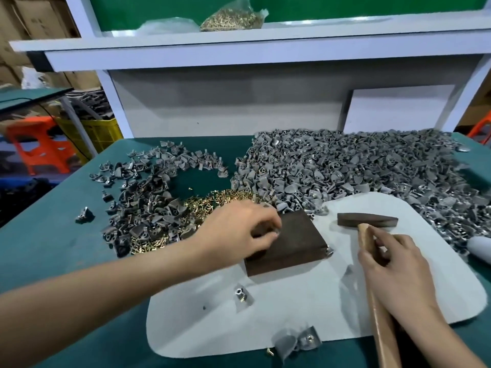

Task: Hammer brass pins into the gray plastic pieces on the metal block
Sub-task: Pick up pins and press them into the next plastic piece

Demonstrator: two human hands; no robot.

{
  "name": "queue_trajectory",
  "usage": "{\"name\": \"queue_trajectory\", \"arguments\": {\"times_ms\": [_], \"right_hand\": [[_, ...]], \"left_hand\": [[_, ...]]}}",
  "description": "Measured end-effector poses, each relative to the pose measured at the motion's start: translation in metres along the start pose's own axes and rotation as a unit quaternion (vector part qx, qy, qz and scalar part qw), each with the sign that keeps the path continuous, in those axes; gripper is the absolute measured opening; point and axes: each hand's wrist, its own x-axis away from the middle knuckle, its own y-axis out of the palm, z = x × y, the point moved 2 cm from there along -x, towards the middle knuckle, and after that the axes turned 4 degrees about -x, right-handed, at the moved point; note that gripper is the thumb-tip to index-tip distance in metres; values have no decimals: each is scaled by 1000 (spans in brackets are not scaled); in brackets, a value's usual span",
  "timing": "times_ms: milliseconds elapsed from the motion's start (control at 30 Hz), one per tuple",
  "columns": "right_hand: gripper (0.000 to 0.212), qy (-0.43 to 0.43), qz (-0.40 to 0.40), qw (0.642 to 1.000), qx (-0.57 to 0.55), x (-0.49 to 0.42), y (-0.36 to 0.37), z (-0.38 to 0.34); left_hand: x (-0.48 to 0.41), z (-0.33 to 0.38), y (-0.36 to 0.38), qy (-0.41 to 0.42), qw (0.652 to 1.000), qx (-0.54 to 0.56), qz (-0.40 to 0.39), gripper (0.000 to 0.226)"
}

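Seating step: left hand (pixel 239 229) seems to pinch a gray piece (pixel 275 231) on the metal block (pixel 297 251); right hand (pixel 393 269) grips the hammer (pixel 366 220), a strike likely next

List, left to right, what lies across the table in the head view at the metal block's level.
In order: lone gray piece → left pile of gray pieces → metal block → hammer head → white object at the right edge.

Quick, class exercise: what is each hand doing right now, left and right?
Left hand: fingers curled, pinching a small piece on the metal block; which kind is blurred.
Right hand: gripping the hammer by its wooden handle.
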Motion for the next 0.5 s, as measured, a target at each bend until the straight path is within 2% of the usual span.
{"name": "queue_trajectory", "arguments": {"times_ms": [33, 100, 200, 233, 267, 333, 367, 500], "right_hand": [[47, 0, -1, 1000, -1, 0, 0, 0], [47, 2, -1, 1000, -5, 0, 0, 1], [47, 0, 0, 1000, -7, 0, 0, 1], [47, -1, 0, 1000, -8, 0, 0, 1], [47, -1, 0, 1000, -8, 0, 0, 1], [48, 1, -3, 1000, -6, 1, 0, 1], [48, 2, -5, 1000, -6, 1, 0, 1], [48, 0, -4, 1000, -6, 2, 0, 3]], "left_hand": [[3, -2, 6, -14, 1000, -13, -4, 17], [1, -13, 5, -36, 999, 38, 11, 26], [-20, -62, -15, -130, 981, 73, 125, 28], [-26, -83, -18, -172, 977, 40, 118, 29], [-29, -102, -15, -199, 977, -8, 70, 33], [-24, -128, 4, -206, 974, -75, -51, 40], [-18, -133, 13, -197, 975, -86, -64, 39], [-7, -136, 21, -170, 982, -72, 33, 18]]}}
